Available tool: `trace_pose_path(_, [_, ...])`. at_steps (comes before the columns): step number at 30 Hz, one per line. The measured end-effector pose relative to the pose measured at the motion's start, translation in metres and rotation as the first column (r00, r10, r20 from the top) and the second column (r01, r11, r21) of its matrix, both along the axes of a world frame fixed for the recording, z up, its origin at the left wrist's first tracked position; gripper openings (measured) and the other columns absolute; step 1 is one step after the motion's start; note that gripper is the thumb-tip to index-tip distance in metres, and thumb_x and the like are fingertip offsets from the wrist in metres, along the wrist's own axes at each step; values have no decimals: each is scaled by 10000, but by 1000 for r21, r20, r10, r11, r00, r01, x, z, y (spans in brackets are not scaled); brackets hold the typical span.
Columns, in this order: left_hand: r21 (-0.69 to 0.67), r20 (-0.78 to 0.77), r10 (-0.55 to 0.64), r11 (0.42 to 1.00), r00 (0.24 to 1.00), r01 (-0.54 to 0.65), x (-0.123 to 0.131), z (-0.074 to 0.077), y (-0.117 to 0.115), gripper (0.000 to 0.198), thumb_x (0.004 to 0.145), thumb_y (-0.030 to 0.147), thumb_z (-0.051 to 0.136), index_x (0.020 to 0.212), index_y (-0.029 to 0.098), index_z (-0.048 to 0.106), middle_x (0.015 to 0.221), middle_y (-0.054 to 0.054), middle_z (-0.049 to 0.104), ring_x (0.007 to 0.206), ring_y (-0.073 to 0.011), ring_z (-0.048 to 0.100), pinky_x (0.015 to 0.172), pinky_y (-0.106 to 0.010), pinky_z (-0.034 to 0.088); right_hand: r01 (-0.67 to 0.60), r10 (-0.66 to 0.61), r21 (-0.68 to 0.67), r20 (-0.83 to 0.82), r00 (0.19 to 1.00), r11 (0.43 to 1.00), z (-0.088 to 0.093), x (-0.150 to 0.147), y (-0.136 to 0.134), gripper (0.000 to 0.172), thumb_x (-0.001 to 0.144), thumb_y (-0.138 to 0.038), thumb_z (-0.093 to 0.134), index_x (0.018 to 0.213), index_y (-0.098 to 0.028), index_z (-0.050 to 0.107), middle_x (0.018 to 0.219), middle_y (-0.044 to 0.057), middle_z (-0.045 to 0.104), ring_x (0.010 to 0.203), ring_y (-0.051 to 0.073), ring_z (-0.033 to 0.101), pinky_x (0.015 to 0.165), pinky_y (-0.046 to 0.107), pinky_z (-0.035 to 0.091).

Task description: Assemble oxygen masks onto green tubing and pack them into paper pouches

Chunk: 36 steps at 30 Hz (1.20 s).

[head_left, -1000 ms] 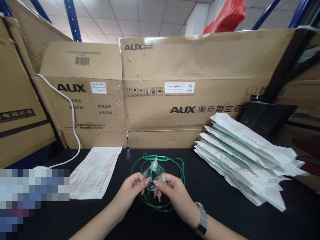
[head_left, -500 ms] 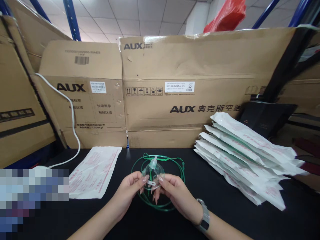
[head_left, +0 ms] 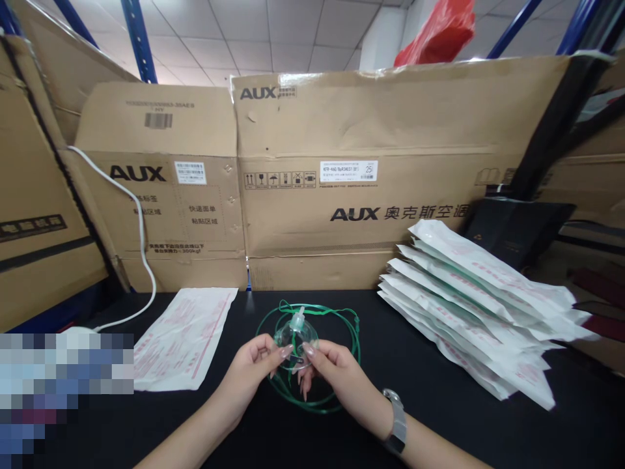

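Observation:
A clear plastic oxygen mask (head_left: 295, 332) with a white connector on top sits in front of me, ringed by its coil of green tubing (head_left: 352, 329) on the black table (head_left: 420, 391). My left hand (head_left: 254, 368) pinches the mask's near left rim with thumb and fingers. On the near right rim my right hand (head_left: 332, 374), with a watch on the wrist, pinches the mask too. The mask's lower part is hidden behind my fingers.
An empty flat white pouch (head_left: 183, 335) lies left of the hands. A slanted stack of several sealed white pouches (head_left: 478, 306) fills the right side. Large AUX cardboard boxes (head_left: 351, 169) wall off the back. A white cable (head_left: 141, 241) hangs at the left.
Both hands have turned the mask slightly and shifted their pinch along its near rim. The tubing and pouches have stayed put.

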<state>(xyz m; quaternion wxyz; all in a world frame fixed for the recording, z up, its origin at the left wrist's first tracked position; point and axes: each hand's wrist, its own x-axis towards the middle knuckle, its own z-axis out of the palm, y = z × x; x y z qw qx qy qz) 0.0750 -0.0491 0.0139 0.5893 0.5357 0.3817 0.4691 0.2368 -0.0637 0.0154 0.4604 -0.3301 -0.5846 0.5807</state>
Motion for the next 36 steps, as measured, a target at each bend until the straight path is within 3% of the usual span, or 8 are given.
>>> trace_pose_path(9, [17,-21,4,1000,1000,-3,-1,-1,0,369,615,397,681,509,181,402,451,74,405,467,-78,321,497,-214,229,60,-61,42,46,997,997,8,-3,-6,320,790,-451,509,670,-157,550,498,-35,554,462,94,518,561,236,424])
trace_pose_path(15, [18,-41,-10,1000,999,11,0,-1,-1,397,621,434,666,492,186,385,442,74,379,468,-83,311,499,-218,232,91,-93,62,23,995,994,6,-5,-5,320,785,-458,510,646,-170,500,487,-40,524,446,90,488,503,224,421])
trace_pose_path(26, [-45,4,59,997,998,-59,5,-1,-4,403,658,471,623,487,188,393,421,65,385,456,-86,307,493,-225,234,66,-66,32,-12,998,997,1,-6,-3,318,773,-463,524,652,-171,495,488,-47,510,434,85,486,473,216,423])
trace_pose_path(36, [-74,31,16,997,999,-14,5,-4,-4,395,695,457,596,499,186,387,424,61,399,459,-85,290,494,-232,211,59,-58,19,-30,998,998,1,-5,-3,320,785,-449,516,649,-160,502,517,-32,532,441,81,488,464,208,423])
